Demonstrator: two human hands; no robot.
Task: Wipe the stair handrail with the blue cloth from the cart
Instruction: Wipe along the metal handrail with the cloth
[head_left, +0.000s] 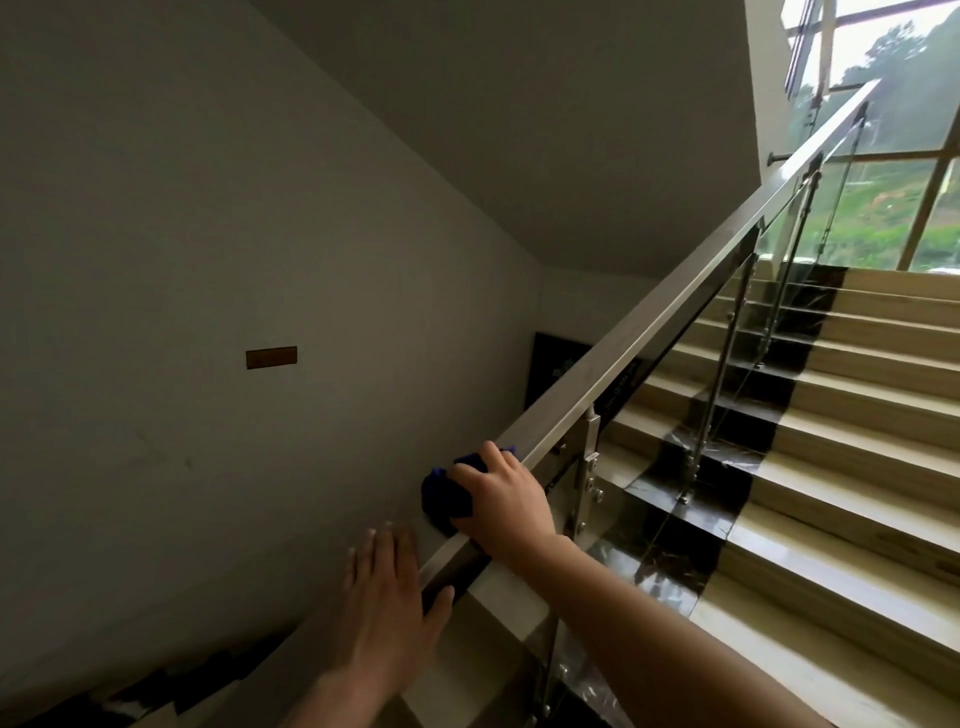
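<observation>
A flat steel handrail (649, 332) climbs from the lower middle to the upper right. My right hand (506, 501) presses a bunched blue cloth (444, 496) onto the rail's lower stretch, and most of the cloth is hidden under the palm. My left hand (387, 605) hovers just below it, to the left of the rail, fingers spread and holding nothing. Its thumb is next to the rail's dark side; I cannot tell whether it touches.
Glass panels on steel posts (587, 488) hang under the rail. Beige steps with a dark centre strip (727, 431) rise on the right toward a large window (893, 171). A grey wall with a small brown plate (271, 357) fills the left.
</observation>
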